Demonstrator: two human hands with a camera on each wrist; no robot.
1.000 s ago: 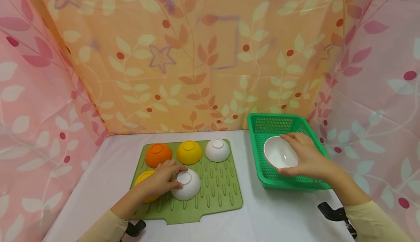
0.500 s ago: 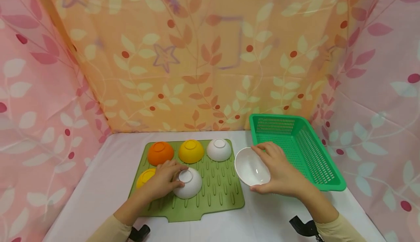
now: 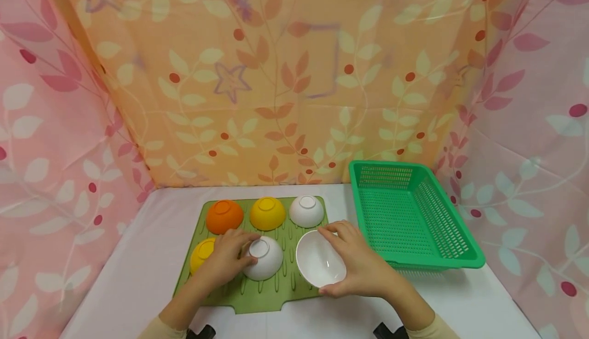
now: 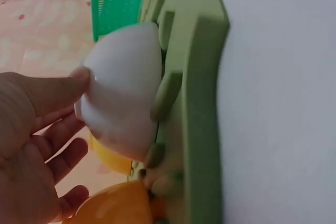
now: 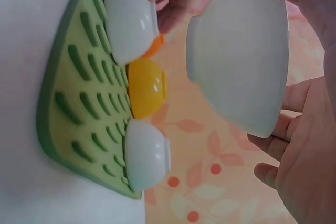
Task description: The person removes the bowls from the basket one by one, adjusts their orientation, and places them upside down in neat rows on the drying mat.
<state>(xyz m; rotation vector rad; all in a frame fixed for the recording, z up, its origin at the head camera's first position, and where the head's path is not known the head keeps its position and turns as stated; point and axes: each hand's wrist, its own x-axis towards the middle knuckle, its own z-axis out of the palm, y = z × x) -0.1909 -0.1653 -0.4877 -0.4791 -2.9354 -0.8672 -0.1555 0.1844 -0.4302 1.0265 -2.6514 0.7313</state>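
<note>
My left hand (image 3: 226,258) pinches the foot of a white bowl (image 3: 268,263), which sits upside down on the green drying mat (image 3: 257,304). In the left wrist view, the thumb lies against that bowl's base and the other fingers curl beyond it. My right hand (image 3: 361,263) grips a second white bowl (image 5: 244,59) by its rim, thumb on one side and fingers on the other. This bowl is tilted, its hollow toward the palm, and hangs above the right part of the mat, apart from it in the right wrist view.
Behind, an orange bowl (image 3: 224,216), a yellow bowl (image 3: 267,213) and another white bowl (image 3: 306,211) stand upside down in a row on the mat. Another yellow bowl (image 3: 201,254) is partly hidden by my left hand. A green basket (image 3: 476,260) stands to the right.
My right hand has carried its white bowl leftward from over the green basket to above the mat. The left hand stays at the foot of its bowl.
</note>
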